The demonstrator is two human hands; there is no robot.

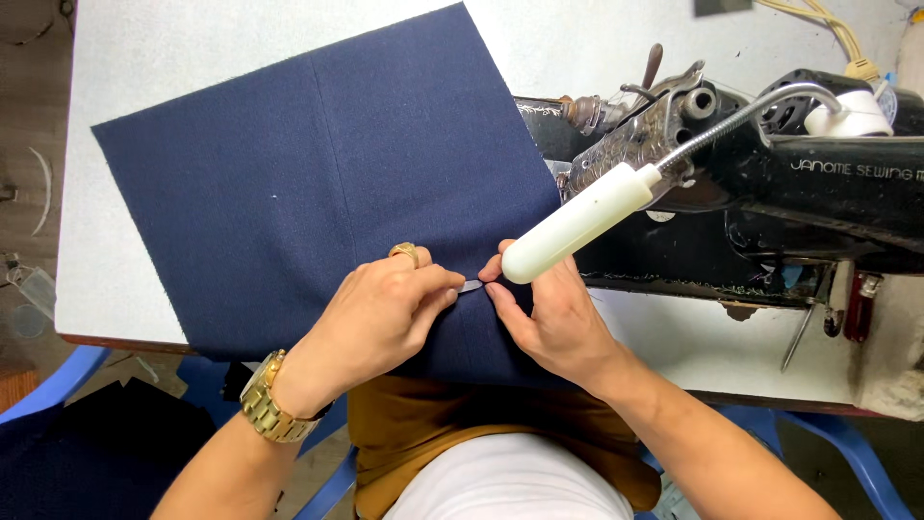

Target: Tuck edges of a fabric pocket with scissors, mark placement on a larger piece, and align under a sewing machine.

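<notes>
Two hands of mine at work on one piece of navy cloth, which lies spread flat across the white table, its near edge hanging over the table's front toward my lap. Left hand: gold ring on one finger, gold watch at the wrist, fingers curled narrow and pinching a small metal piece, held against the cloth near its lower middle. Right hand: fingertips drawn close together, meeting the other end of that same metal piece, palm resting on the cloth. What kind of tool the metal piece is, I cannot tell; only a short silvery tip shows between my fingers. One black sewing machine, lying to the right of the cloth. One white lamp head on a bendable metal neck, hanging just above my right hand. Blue plastic chair under me
</notes>
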